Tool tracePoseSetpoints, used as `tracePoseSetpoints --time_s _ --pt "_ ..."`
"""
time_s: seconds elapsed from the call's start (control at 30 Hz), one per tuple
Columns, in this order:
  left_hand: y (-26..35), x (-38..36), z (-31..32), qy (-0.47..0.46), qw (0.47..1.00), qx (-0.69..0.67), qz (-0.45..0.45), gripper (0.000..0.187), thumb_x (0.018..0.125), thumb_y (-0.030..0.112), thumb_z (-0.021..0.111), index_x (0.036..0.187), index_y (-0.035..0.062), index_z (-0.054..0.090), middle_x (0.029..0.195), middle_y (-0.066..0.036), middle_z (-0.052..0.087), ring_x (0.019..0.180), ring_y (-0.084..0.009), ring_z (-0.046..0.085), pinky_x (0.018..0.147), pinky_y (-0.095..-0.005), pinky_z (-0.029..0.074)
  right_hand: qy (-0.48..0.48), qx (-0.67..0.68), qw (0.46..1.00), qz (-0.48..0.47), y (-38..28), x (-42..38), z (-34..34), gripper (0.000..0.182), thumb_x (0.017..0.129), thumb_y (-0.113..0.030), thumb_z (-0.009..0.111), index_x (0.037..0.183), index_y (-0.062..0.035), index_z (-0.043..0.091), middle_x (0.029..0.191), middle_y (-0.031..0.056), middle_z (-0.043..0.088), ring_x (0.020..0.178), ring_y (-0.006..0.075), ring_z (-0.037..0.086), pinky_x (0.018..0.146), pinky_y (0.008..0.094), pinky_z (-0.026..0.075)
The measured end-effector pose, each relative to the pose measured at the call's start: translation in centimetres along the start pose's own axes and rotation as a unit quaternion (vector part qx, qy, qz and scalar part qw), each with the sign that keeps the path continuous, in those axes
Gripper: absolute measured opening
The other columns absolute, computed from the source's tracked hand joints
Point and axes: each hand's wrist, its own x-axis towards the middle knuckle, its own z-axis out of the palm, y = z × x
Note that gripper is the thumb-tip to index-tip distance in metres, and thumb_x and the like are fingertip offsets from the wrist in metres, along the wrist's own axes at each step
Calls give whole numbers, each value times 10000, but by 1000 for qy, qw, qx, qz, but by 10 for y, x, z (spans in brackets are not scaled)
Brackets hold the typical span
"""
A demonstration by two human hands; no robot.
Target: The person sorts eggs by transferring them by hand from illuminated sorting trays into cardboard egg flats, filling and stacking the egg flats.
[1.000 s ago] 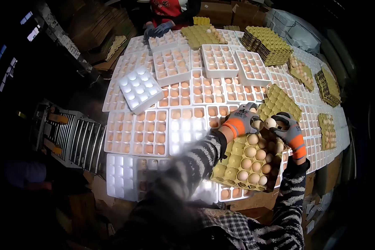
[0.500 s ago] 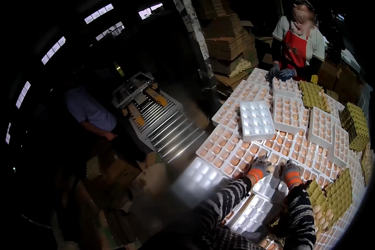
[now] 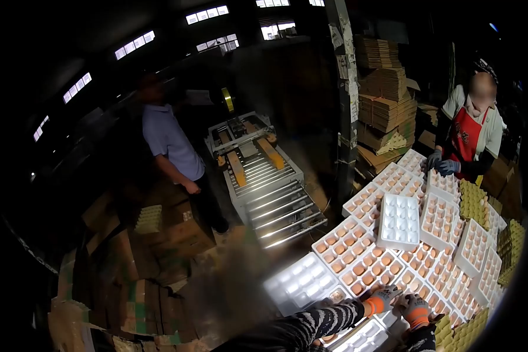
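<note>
Both hands wear grey gloves with orange cuffs. My left hand [image 3: 382, 298] is low in the view, over the near edge of a white foam tray of brown eggs [image 3: 372, 271]. Close to its right is my right hand [image 3: 414, 309], beside another egg-filled tray [image 3: 412, 283]. The fingers of both hands are bent, and what they hold, if anything, is too small to tell. Under my wrists lies a white foam piece with moulded cups [image 3: 364, 337]. An empty white tray [image 3: 299, 283] lies to the left.
An upside-down white tray [image 3: 399, 222] rests on the egg trays. Yellowish pulp trays [image 3: 474, 202] stand at right. Across the table is a co-worker in a red apron [image 3: 467, 138]. Left are a roller conveyor [image 3: 276, 205], a person in a blue shirt [image 3: 171, 141] and cartons [image 3: 141, 305].
The view has swung left and up, so the table and my hands appear lower and further right. An egg seen between my hands before is no longer distinct.
</note>
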Motion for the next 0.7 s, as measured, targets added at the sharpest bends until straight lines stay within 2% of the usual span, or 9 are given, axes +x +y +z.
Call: tracePoseSetpoints --time_s 0.1,0.17,0.23,0.3,0.47,0.57,0.6,0.63,0.7 --pt "22 -6 -33 24 982 -186 -33 602 867 199 646 1444 139 481 1421 -216 460 1310 -418 478 1095 -467 403 101 18 994 24 28 5 15 298 817 -254 711 1043 -87 613 1071 174 608 980 402 621 831 502 505" --pt "20 -5 -21 46 976 -210 -44 583 841 144 628 1410 135 505 1373 -215 483 1293 -406 480 1095 -447 391 33 21 999 35 51 6 33 302 816 -194 690 1068 -75 574 1067 206 596 1026 418 589 868 495 488" --pt "30 -10 -25 18 966 -246 -75 549 825 118 616 1368 130 540 1308 -188 542 1261 -370 511 1070 -429 407 30 25 999 14 62 10 43 336 811 -176 682 1112 -83 567 1089 207 597 1038 411 592 877 494 487" --pt "39 -21 -29 81 965 -249 -1 425 840 99 584 1264 108 612 1163 -180 625 1142 -377 575 984 -446 437 35 18 999 15 69 9 53 330 818 -163 683 1115 -75 571 1107 224 598 1037 422 601 866 503 499" --pt "33 -21 3 66 952 -299 2 378 902 156 601 1275 96 617 1171 -164 658 1135 -341 604 1012 -432 453 20 -2 998 56 53 5 33 343 824 -154 692 1145 -84 594 1108 248 618 1018 432 622 851 500 514" --pt "39 -24 4 60 950 -306 -3 435 886 163 619 1314 93 583 1244 -170 609 1194 -347 557 1043 -444 421 81 21 996 -2 43 6 23 322 902 -213 663 1197 -97 602 1063 215 649 911 397 678 787 496 557" --pt "41 -25 6 55 951 -304 -3 456 881 165 626 1328 92 572 1268 -171 593 1214 -349 542 1053 -448 410 -32 348 934 81 25 5 6 319 949 -253 625 1221 -91 595 1040 193 657 849 379 692 741 487 578" --pt "42 -26 5 52 952 -301 -3 476 876 167 632 1341 92 560 1292 -173 576 1233 -351 526 1064 -452 400 -141 629 749 153 8 2 -11 326 995 -292 588 1246 -85 587 1016 170 665 787 362 707 695 478 599" --pt "44 -27 2 45 954 -296 -2 520 865 171 644 1367 90 538 1340 -177 544 1272 -355 495 1084 -459 378 -207 633 743 64 -8 -10 -32 368 1037 -330 527 1261 -41 569 976 148 667 730 326 713 590 443 611"
